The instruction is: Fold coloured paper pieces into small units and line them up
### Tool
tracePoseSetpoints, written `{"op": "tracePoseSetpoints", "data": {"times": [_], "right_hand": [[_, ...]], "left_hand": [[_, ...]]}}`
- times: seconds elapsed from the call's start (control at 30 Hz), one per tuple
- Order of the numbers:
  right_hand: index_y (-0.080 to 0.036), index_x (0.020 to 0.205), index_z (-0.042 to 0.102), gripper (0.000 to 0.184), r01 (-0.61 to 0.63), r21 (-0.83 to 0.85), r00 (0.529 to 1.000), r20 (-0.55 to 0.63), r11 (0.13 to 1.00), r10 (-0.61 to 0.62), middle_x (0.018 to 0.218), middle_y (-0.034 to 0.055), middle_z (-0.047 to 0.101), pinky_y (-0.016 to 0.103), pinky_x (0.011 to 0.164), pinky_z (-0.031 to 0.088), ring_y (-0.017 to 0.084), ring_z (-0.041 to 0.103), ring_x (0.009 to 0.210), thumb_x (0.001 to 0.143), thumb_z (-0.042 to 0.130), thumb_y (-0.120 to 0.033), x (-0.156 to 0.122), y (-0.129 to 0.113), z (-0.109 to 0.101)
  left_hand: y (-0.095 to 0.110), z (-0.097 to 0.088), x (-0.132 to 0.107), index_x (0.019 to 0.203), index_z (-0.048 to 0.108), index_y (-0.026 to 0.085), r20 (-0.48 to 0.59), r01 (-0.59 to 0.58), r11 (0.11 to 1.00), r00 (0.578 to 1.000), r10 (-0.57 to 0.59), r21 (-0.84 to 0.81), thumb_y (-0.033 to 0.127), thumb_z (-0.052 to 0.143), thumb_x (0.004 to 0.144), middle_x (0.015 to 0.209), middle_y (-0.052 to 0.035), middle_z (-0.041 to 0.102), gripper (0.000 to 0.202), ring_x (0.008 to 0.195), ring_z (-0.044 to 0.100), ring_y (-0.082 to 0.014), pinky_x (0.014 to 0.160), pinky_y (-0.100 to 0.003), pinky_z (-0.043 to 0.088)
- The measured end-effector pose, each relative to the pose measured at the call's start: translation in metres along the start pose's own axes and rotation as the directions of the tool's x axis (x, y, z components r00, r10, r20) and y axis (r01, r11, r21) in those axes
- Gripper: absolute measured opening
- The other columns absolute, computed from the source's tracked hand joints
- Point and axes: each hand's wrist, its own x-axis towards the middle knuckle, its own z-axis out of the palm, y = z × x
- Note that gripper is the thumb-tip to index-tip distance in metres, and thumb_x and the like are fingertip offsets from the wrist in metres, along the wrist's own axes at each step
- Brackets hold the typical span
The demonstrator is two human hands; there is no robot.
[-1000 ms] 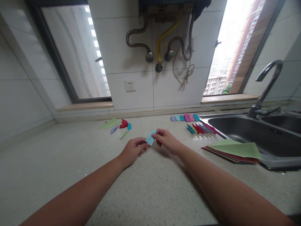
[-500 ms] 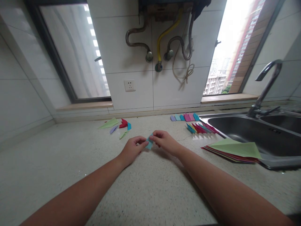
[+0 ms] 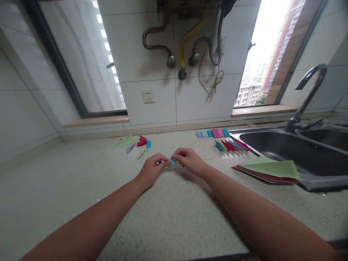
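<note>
A small light-blue piece of folded paper is pinched between both hands just above the counter. My left hand grips its left side between thumb and fingers. On its upper right, my right hand holds it with thumb and forefinger. The fingers cover part of the paper, and its exact folds are blurred. To the left of my hands lie a green folded paper, a red one, a blue one, a purple one and a smaller green one.
Rows of small colored folded papers and pointed folded papers sit beside the metal sink. A stack of larger paper lies at the sink's front left. The faucet rises behind. A wall socket is above the counter.
The light-blue paper has turned between my fingers and shows less of its flat face. Both hands stay close together around it. The whole view has shifted slightly.
</note>
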Motion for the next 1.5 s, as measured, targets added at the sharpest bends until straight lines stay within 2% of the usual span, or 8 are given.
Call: {"op": "tracePoseSetpoints", "data": {"times": [0.2, 0.53, 0.73, 0.87, 1.0, 1.23, 1.37, 1.5], "right_hand": [[-0.016, 0.072, 0.062, 0.029, 0.021, -0.029, 0.999, -0.029, 0.999, -0.022, 0.056, -0.0037, 0.047, 0.025, 0.053, 0.029, 0.010, 0.039, 0.055, 0.078, 0.066, -0.045, -0.001, -0.003, 0.000], [-0.016, 0.074, 0.060, 0.033, 0.033, 0.041, 0.998, 0.054, 0.999, -0.035, 0.056, -0.0051, 0.046, 0.024, 0.051, 0.029, 0.009, 0.038, 0.052, 0.080, 0.064, -0.048, -0.002, -0.004, -0.001], [-0.017, 0.094, 0.063, 0.034, 0.021, 0.076, 0.997, 0.078, 0.997, -0.027, 0.080, 0.0009, 0.059, 0.023, 0.055, 0.039, 0.010, 0.049, 0.064, 0.077, 0.070, -0.045, -0.003, 0.000, -0.001], [-0.016, 0.093, 0.062, 0.031, 0.015, 0.084, 0.992, 0.127, 0.996, -0.025, 0.080, 0.0014, 0.060, 0.025, 0.063, 0.043, 0.011, 0.053, 0.068, 0.076, 0.073, -0.040, -0.002, 0.007, 0.003], [-0.016, 0.090, 0.060, 0.028, 0.023, 0.083, 0.995, 0.095, 0.996, -0.031, 0.077, 0.0011, 0.060, 0.025, 0.060, 0.044, 0.011, 0.054, 0.063, 0.079, 0.068, -0.041, 0.002, 0.010, 0.005], [-0.018, 0.089, 0.066, 0.019, 0.157, -0.247, 0.980, -0.084, 0.956, -0.182, 0.081, 0.0031, 0.067, 0.026, 0.062, 0.041, 0.012, 0.054, 0.066, 0.085, 0.062, -0.036, 0.004, 0.009, -0.006], [-0.019, 0.091, 0.067, 0.015, 0.178, -0.378, 0.969, -0.096, 0.908, -0.229, 0.078, 0.0021, 0.067, 0.025, 0.060, 0.039, 0.012, 0.053, 0.063, 0.085, 0.061, -0.032, 0.001, 0.006, -0.009], [-0.021, 0.091, 0.067, 0.011, 0.233, -0.516, 0.950, -0.061, 0.824, -0.307, 0.082, 0.0021, 0.067, 0.026, 0.063, 0.037, 0.012, 0.052, 0.065, 0.084, 0.061, -0.027, -0.002, 0.002, -0.011]], "left_hand": [[-0.004, 0.000, 0.000, 0.079, 0.070, 0.019, 0.030, -0.031, 0.999, 0.999, 0.032, -0.028, 0.037, 0.067, 0.082, 0.082, -0.0036, 0.064, 0.018, 0.077, 0.056, -0.0167, 0.069, -0.027, 0.041], [-0.003, -0.001, 0.000, 0.084, 0.071, 0.019, 0.002, -0.025, 1.000, 1.000, 0.025, 0.006, 0.035, 0.064, 0.083, 0.085, -0.0034, 0.065, 0.018, 0.080, 0.056, -0.0167, 0.072, -0.028, 0.042], [-0.012, 0.001, 0.003, 0.094, 0.071, 0.018, -0.042, 0.155, 0.960, 0.985, -0.169, -0.233, 0.042, 0.067, 0.079, 0.079, -0.0024, 0.064, 0.029, 0.060, 0.052, -0.0119, 0.053, -0.024, 0.040], [-0.015, 0.004, 0.005, 0.095, 0.070, 0.017, -0.055, 0.159, 0.916, 0.980, -0.192, -0.369, 0.041, 0.069, 0.077, 0.084, -0.0042, 0.065, 0.030, 0.073, 0.058, -0.0152, 0.056, -0.024, 0.046], [-0.013, 0.005, 0.006, 0.093, 0.069, 0.017, -0.059, 0.178, 0.901, 0.974, -0.219, -0.395, 0.044, 0.069, 0.076, 0.087, -0.0051, 0.066, 0.032, 0.078, 0.059, -0.0165, 0.058, -0.024, 0.049], [-0.009, 0.005, 0.004, 0.096, 0.068, 0.017, -0.012, 0.202, 0.896, 0.974, -0.225, -0.396, 0.042, 0.070, 0.077, 0.092, -0.0060, 0.065, 0.032, 0.074, 0.057, -0.0134, 0.051, -0.020, 0.044], [-0.010, 0.006, 0.003, 0.097, 0.065, 0.018, -0.070, 0.210, 0.885, 0.963, -0.261, -0.416, 0.043, 0.071, 0.075, 0.079, 0.0007, 0.058, 0.033, 0.053, 0.045, -0.0059, 0.042, -0.018, 0.035], [-0.010, 0.005, 0.003, 0.108, 0.062, 0.020, -0.083, 0.213, 0.871, 0.957, -0.277, -0.442, 0.044, 0.073, 0.074, 0.080, 0.0015, 0.056, 0.043, 0.051, 0.045, -0.0056, 0.039, -0.018, 0.031]]}}
